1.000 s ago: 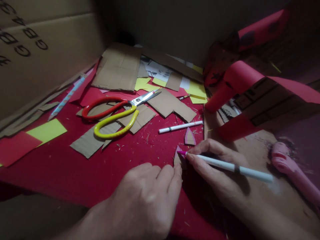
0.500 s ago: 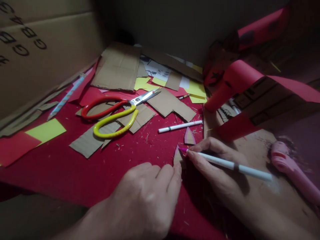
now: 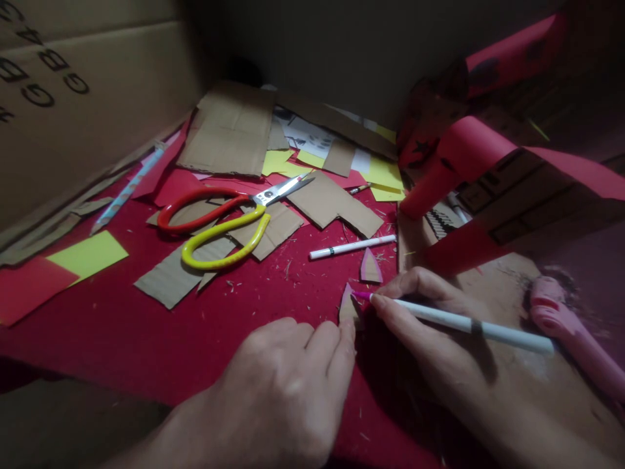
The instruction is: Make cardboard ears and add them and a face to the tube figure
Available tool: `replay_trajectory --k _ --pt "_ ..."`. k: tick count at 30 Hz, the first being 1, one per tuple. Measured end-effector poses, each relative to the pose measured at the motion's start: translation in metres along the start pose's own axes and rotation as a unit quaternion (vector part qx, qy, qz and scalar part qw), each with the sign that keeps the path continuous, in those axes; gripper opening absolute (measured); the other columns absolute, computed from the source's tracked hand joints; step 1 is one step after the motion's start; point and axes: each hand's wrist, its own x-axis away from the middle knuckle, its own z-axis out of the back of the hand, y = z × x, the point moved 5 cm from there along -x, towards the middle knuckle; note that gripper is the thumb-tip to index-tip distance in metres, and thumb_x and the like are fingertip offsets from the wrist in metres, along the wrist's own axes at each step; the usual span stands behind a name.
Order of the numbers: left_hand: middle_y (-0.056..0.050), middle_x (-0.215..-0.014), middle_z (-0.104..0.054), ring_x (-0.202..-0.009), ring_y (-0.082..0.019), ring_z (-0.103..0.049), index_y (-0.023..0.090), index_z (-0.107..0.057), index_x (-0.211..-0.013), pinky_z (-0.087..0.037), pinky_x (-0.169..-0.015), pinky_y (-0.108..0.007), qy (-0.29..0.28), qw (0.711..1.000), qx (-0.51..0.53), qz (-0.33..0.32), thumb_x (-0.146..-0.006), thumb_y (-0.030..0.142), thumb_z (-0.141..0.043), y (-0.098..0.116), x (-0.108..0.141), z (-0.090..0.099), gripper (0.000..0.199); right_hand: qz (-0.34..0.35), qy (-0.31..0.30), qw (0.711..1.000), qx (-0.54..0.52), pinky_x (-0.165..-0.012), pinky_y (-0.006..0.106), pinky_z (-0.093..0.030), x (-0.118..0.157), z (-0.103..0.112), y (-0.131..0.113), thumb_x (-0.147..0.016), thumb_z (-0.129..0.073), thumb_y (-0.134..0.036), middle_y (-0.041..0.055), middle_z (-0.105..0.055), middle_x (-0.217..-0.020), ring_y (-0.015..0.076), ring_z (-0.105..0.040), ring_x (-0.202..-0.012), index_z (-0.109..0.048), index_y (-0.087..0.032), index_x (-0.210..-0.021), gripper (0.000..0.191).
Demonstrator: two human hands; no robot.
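Observation:
My right hand (image 3: 430, 326) pinches a white felt-tip pen (image 3: 454, 319) with a magenta tip. That tip rests at the right edge of a small pointed cardboard piece (image 3: 348, 306), whose upper edges carry pink colour. With its fingers curled together, my left hand (image 3: 293, 378) presses the lower end of this piece onto the red cloth, hiding part of it. Just above lies a second pointed cardboard piece (image 3: 371, 267), outlined in pink. A capped white felt-tip pen (image 3: 351, 247) lies behind it.
Scissors (image 3: 234, 225) with red and yellow handles lie on cardboard scraps. A red paper and cardboard model (image 3: 488, 176) stands at right, near a pink tool (image 3: 566, 326). A large cardboard wall (image 3: 97, 130) rises at left, beside a blue-and-white pencil (image 3: 127, 189).
The felt-tip pen and my right hand have shifted slightly to the right, the tip sliding along the piece's edge. Pink now shows more on that edge. My left hand stays almost still.

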Motion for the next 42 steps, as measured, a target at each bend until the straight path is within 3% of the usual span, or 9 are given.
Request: replay_trajectory --k 4,12,17,21,31,37,42 --pt "-0.009 -0.074 -0.063 -0.061 -0.018 -0.057 -0.003 -0.055 -0.124 -0.050 -0.053 -0.030 -0.006 1.000 0.007 -0.004 -0.089 0.004 -0.039 0.0002 -0.0008 0.0001 0.039 0.008 0.005 1.000 0.001 -0.038 0.019 -0.036 0.0013 0.0010 -0.0006 -0.077 -0.070 -0.029 -0.0031 -0.056 -0.051 0.0109 -0.047 -0.045 -0.061 -0.022 -0.064 0.017" --pt "-0.011 -0.073 -0.063 -0.060 -0.021 -0.058 -0.011 -0.053 -0.123 -0.050 -0.049 -0.034 -0.003 1.000 0.012 -0.010 -0.083 -0.001 -0.042 0.0009 -0.0033 -0.0002 0.042 -0.003 -0.060 0.998 0.016 -0.043 0.018 -0.038 0.0011 -0.0041 -0.0029 -0.082 -0.068 -0.035 -0.0028 -0.059 -0.056 0.0105 -0.048 -0.049 -0.060 -0.022 -0.068 0.021" --pt "-0.011 -0.073 -0.063 -0.062 -0.020 -0.060 -0.007 -0.056 -0.121 -0.053 -0.054 -0.033 -0.003 1.000 0.003 -0.006 -0.085 -0.001 -0.037 0.0007 -0.0043 0.0026 0.041 0.008 -0.059 0.998 0.037 -0.041 0.018 -0.038 0.0019 -0.0035 -0.0040 -0.082 -0.067 -0.034 -0.0027 -0.058 -0.054 0.0106 -0.049 -0.048 -0.061 -0.021 -0.067 0.021" --pt "-0.011 -0.072 -0.063 -0.059 -0.020 -0.057 -0.009 -0.055 -0.121 -0.051 -0.048 -0.033 0.002 1.000 0.019 -0.006 -0.083 -0.002 -0.042 0.0003 -0.0040 0.0026 0.041 -0.002 -0.067 0.997 0.049 -0.042 0.019 -0.039 0.0026 -0.0040 -0.0045 -0.081 -0.067 -0.035 -0.0010 -0.062 -0.057 0.0115 -0.052 -0.049 -0.062 -0.021 -0.068 0.020" --pt "-0.012 -0.071 -0.063 -0.057 -0.021 -0.056 -0.008 -0.058 -0.116 -0.051 -0.046 -0.034 0.017 0.999 0.035 -0.011 -0.083 -0.002 -0.043 0.0011 -0.0026 -0.0001 0.037 0.019 -0.093 0.995 0.007 -0.039 0.016 -0.037 0.0009 -0.0057 -0.0069 -0.077 -0.069 -0.026 -0.0028 -0.059 -0.050 0.0095 -0.051 -0.044 -0.060 -0.021 -0.061 0.019" --pt "-0.012 -0.074 -0.063 -0.062 -0.021 -0.059 -0.009 -0.054 -0.121 -0.051 -0.050 -0.034 0.002 1.000 0.028 -0.004 -0.082 -0.002 -0.042 0.0006 -0.0020 -0.0004 0.042 -0.001 -0.066 0.998 0.014 -0.041 0.018 -0.038 -0.0002 -0.0028 -0.0046 -0.081 -0.068 -0.034 -0.0020 -0.059 -0.054 0.0104 -0.049 -0.048 -0.060 -0.021 -0.065 0.022" --pt "-0.011 -0.073 -0.063 -0.059 -0.021 -0.058 -0.008 -0.058 -0.116 -0.051 -0.049 -0.034 0.006 0.999 0.031 -0.005 -0.085 0.000 -0.041 0.0014 -0.0017 -0.0001 0.036 -0.006 -0.097 0.995 0.018 -0.041 0.019 -0.039 0.0010 -0.0060 -0.0061 -0.079 -0.068 -0.032 -0.0011 -0.059 -0.053 0.0116 -0.051 -0.047 -0.060 -0.021 -0.063 0.022"
